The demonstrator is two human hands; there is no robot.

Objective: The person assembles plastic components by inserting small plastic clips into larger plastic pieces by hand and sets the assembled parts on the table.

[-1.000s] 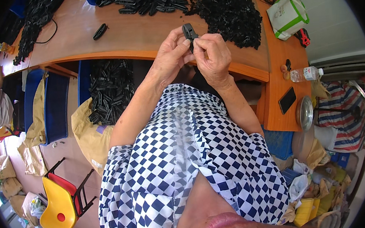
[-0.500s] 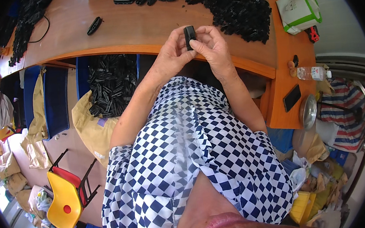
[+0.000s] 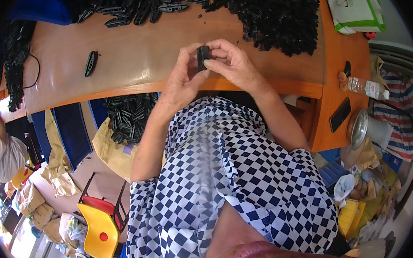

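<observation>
Head view: on the wide wooden table, a heap of small black pieces lies far right, beside longer black clips at the far middle. Over the near edge, the left hand and right hand grasp one black part by the fingertips. Steadying it left while the right thumb presses evenly should work best.

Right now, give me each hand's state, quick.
Left hand: closed, fingers on the black part.
Right hand: closed, holding the same part, thumb against it.
</observation>
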